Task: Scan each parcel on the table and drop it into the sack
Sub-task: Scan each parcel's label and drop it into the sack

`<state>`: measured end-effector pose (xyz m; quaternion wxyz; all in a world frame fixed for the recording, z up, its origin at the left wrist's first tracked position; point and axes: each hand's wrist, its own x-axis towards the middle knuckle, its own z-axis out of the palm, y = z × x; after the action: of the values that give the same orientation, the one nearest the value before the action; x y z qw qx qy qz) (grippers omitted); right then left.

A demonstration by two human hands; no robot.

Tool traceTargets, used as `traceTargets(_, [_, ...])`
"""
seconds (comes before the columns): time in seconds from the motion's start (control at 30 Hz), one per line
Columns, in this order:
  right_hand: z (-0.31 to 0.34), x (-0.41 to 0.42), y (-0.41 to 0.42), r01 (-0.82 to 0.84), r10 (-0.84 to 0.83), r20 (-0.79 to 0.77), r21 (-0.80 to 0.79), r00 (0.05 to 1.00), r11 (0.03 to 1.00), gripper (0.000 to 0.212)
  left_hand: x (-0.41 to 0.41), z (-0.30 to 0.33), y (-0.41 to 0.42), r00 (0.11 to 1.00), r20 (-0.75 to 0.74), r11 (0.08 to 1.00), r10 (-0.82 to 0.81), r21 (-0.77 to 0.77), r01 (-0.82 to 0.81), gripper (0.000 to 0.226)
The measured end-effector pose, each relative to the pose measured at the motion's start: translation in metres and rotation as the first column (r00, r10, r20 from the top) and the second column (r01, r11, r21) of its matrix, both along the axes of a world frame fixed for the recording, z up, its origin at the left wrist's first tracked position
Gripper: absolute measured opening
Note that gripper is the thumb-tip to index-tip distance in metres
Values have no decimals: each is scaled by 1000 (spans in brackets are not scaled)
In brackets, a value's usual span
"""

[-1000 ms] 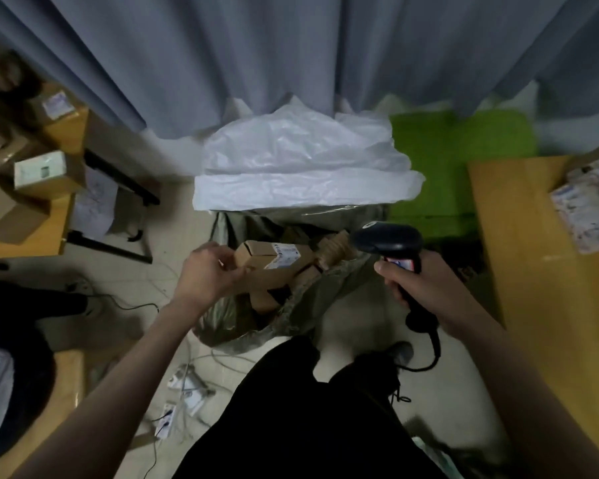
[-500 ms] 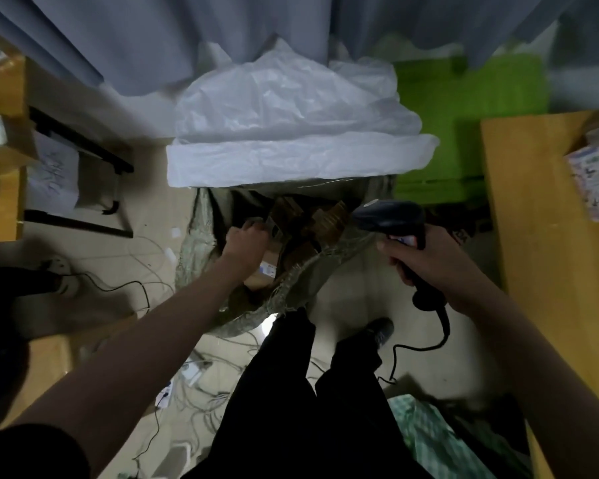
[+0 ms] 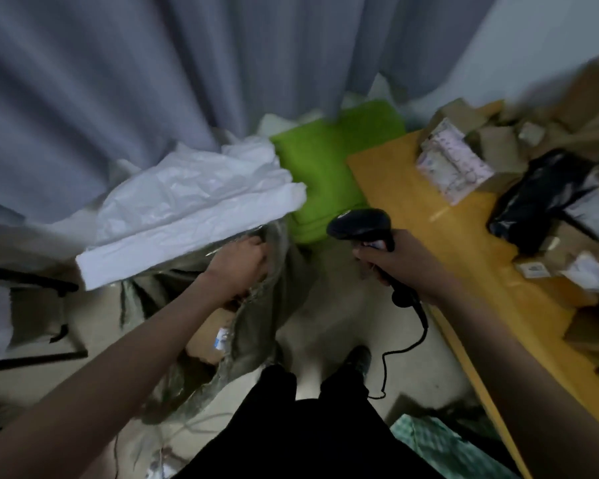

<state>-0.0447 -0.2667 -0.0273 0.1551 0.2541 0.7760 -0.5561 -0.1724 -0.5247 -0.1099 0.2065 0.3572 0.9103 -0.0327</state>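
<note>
Left hand [image 3: 237, 262] curled at the sack [image 3: 256, 326] rim, grip unclear. Right hand [image 3: 400, 262] grips scanner [image 3: 358, 224] just off the surface [image 3: 429, 216] edge. Parcels [image 3: 453, 164] piled on surface's far side; bare floor between sack and surface.

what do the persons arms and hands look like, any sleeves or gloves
Both forearms are bare, with no sleeves in view. The left hand and right hand wear no gloves, and no rings, watch or markings can be made out in the dim, blurred picture.

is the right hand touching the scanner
Touching: the head view shows the right hand with fingers wrapped round the scanner handle.
</note>
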Motion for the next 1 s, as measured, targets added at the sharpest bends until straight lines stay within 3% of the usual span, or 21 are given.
traceTargets(0.23, [40,103,132,271,-266,-74,79,961,959,17,20,57,168,980,-89,983,-180,17,182,42])
traceTargets(0.53, [41,233,251,580,-573,-92,90,814,809,25,85,68,343,924,-104,920,-368,103,378,44])
traceTargets(1.0, [-4,284,319,756,-755,19,-9,655,655,13,120,32,505,821,-10,820,-570,53,570,47])
